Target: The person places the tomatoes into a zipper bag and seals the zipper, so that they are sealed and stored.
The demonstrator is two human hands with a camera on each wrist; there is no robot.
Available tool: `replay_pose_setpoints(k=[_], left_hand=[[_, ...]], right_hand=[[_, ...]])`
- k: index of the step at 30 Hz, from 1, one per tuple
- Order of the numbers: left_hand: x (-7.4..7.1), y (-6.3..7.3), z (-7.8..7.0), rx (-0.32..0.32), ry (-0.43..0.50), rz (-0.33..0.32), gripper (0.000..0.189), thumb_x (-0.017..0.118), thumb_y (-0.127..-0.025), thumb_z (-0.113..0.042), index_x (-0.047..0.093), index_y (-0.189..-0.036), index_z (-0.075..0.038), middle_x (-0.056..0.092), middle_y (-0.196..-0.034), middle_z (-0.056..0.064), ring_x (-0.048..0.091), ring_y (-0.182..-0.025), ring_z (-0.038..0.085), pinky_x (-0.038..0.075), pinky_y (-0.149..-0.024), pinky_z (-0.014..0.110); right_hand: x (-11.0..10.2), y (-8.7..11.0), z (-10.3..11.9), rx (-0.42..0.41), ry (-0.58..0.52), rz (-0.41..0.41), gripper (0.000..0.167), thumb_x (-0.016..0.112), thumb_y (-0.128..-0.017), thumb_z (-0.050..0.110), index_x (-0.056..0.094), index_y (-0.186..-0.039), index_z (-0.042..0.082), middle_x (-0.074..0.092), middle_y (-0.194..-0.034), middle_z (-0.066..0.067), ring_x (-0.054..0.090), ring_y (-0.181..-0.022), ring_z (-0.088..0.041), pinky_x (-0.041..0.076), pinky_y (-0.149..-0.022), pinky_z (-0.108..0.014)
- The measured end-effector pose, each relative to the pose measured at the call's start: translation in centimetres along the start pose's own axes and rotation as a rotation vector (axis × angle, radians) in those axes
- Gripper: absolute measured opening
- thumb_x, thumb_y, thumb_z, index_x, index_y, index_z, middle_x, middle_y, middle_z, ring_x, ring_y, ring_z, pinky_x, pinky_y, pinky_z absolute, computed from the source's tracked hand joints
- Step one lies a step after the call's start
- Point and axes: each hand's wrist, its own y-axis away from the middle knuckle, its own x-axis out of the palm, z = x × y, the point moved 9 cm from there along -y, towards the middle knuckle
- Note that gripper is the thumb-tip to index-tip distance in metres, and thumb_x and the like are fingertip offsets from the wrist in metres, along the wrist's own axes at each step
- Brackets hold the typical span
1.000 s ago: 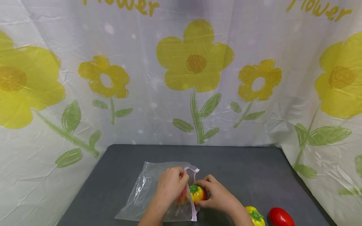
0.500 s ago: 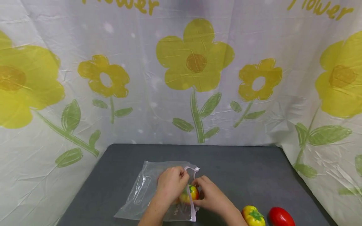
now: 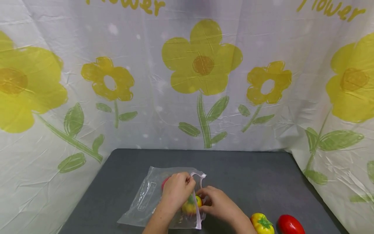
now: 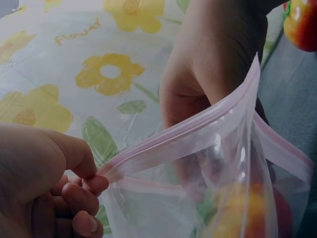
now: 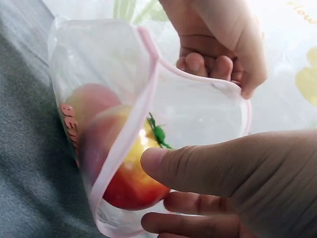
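My left hand [image 3: 177, 190] pinches the pink rim of a clear zip bag [image 3: 143, 208] lying on the dark table. In the left wrist view, thumb and index finger meet on that rim, and the bag's mouth stands apart. A glossy red-and-yellow toy bell pepper [image 5: 131, 173] with a green cap lies just inside the mouth. My right hand [image 3: 220, 204] reaches in at the opening. Its thumb lies against the pepper in the right wrist view; the index finger is hidden. Another reddish round thing [image 5: 91, 96] shows through the plastic deeper in the bag.
A yellow-and-red toy bell pepper [image 3: 262, 223] and a glossy red oval fruit [image 3: 290, 224] rest at the table's front right, beside my right forearm. A curtain [image 3: 152, 107] printed with yellow flowers hangs around the dark table [image 3: 248, 169].
The bell pepper has gone left from the bag's mouth into the bag, with my right hand following. A red thing now shows behind my left hand, which stays at the rim.
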Motion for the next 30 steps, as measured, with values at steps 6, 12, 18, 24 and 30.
replay_pose_setpoints(k=[6,12,18,24,30], left_hand=[[-0.2,-0.2,0.0,-0.003,0.006,0.003,0.032,0.062,-0.086,-0.018,0.046,-0.059,-0.019,0.038,-0.055,-0.010,0.037,-0.050,0.008,0.030,-0.047,0.026],[-0.5,-0.3,0.0,-0.007,0.016,-0.002,0.033,0.062,-0.088,-0.019,0.047,-0.059,-0.019,0.039,-0.056,-0.009,0.038,-0.051,0.009,0.031,-0.048,0.027],[-0.6,-0.2,0.1,-0.010,0.003,-0.010,0.032,0.063,-0.087,-0.018,0.047,-0.059,-0.019,0.040,-0.056,-0.009,0.039,-0.051,0.010,0.033,-0.049,0.028],[-0.6,-0.1,0.3,-0.014,0.012,-0.008,0.033,0.063,-0.087,-0.019,0.046,-0.059,-0.019,0.041,-0.056,-0.010,0.039,-0.051,0.009,0.033,-0.049,0.027],[-0.4,0.0,0.4,-0.017,0.013,-0.005,0.033,0.062,-0.088,-0.020,0.046,-0.059,-0.020,0.041,-0.055,-0.011,0.038,-0.050,0.008,0.031,-0.048,0.026]], right_hand=[[-0.8,0.2,-0.1,0.026,-0.054,0.015,0.035,0.081,-0.087,0.009,0.067,-0.119,0.002,0.067,-0.107,-0.007,0.071,-0.085,-0.018,0.058,-0.072,-0.030],[-1.8,0.4,-0.4,0.099,-0.080,0.027,0.036,0.078,-0.090,0.009,0.066,-0.123,0.001,0.066,-0.113,-0.011,0.071,-0.090,-0.028,0.058,-0.073,-0.031],[-2.7,0.7,0.0,0.073,-0.018,-0.004,0.036,0.078,-0.091,0.014,0.067,-0.123,0.002,0.067,-0.114,-0.010,0.070,-0.088,-0.021,0.057,-0.074,-0.032],[-3.3,1.2,0.1,0.089,0.016,-0.021,0.034,0.077,-0.091,0.017,0.068,-0.122,0.006,0.067,-0.114,-0.007,0.067,-0.094,-0.026,0.056,-0.082,-0.044],[-3.9,1.9,-0.1,0.068,0.085,-0.063,0.031,0.078,-0.091,0.020,0.069,-0.120,0.013,0.065,-0.112,0.002,0.066,-0.099,-0.028,0.055,-0.085,-0.044]])
